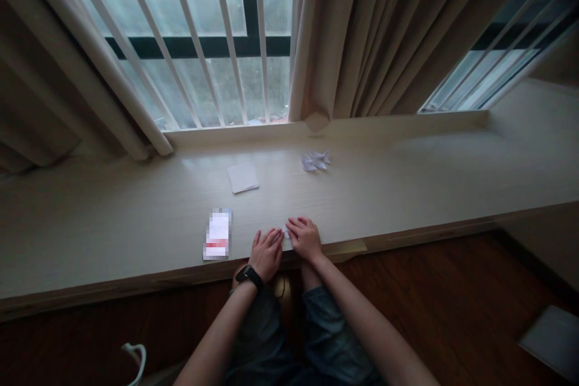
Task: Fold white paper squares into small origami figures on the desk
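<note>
A small piece of white folded paper lies at the front edge of the pale sill, mostly covered by my fingers. My left hand, with a black watch on its wrist, has its fingertips pressed together at the paper's left side. From the right, my right hand grips the same paper with bent fingers. Farther back stand several small folded white paper shapes, close together. To their left is a short stack of square white paper sheets.
A phone with a blurred-out screen lies left of my hands on the wide wooden sill. Beige curtains hang beside a barred window at the back. A pale flat object rests on the dark floor at lower right.
</note>
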Action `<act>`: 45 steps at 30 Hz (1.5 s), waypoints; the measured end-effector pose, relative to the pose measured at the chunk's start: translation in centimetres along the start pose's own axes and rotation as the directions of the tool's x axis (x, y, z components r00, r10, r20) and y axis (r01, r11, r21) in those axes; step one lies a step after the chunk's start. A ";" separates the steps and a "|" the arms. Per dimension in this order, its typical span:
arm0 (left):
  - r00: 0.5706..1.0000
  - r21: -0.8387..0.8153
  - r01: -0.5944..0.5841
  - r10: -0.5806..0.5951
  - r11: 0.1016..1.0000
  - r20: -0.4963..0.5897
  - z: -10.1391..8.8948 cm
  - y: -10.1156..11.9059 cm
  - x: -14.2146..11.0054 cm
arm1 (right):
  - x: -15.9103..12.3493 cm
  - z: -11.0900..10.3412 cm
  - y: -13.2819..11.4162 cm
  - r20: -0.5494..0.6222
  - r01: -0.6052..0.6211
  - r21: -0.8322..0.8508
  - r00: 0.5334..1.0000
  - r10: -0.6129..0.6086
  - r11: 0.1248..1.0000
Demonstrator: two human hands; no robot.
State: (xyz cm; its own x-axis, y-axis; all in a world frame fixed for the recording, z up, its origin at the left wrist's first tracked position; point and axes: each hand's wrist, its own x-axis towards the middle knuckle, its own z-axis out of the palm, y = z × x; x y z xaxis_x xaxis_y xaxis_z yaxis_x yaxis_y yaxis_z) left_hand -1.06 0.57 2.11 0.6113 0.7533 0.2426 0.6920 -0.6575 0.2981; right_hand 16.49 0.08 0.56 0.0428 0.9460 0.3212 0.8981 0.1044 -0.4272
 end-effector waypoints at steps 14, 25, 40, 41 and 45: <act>1.000 0.026 -0.019 0.019 0.999 0.005 -0.1 0.1 0.0 | -0.7 -0.9 -0.7 0.035 0.091 -0.062 0.995 -0.089 0.994; 0.999 0.081 0.001 0.002 0.997 -0.035 0.6 0.7 -0.3 | -1.4 -1.0 0.1 0.030 0.268 -0.059 0.963 -0.267 0.962; 0.999 0.108 0.032 -0.032 0.994 -0.001 0.0 1.7 -0.8 | -2.0 -1.6 0.0 0.027 0.329 -0.054 0.944 -0.328 0.943; 0.999 0.108 0.032 -0.032 0.994 0.004 0.0 1.7 -0.7 | -2.0 -1.6 0.0 0.022 0.332 -0.056 0.943 -0.332 0.941; 0.999 0.098 0.018 -0.021 0.995 0.029 0.0 1.6 -0.6 | -2.2 -1.4 0.0 0.031 0.363 -0.038 0.932 -0.362 0.931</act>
State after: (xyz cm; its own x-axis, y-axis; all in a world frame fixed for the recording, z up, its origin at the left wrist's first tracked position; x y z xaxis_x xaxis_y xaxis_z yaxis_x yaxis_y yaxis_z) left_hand -0.35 -0.90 2.48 0.6073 0.7664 0.2094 0.7373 -0.6418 0.2109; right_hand 17.03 -2.49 1.06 -0.2991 0.8531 0.4275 0.8681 0.4292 -0.2492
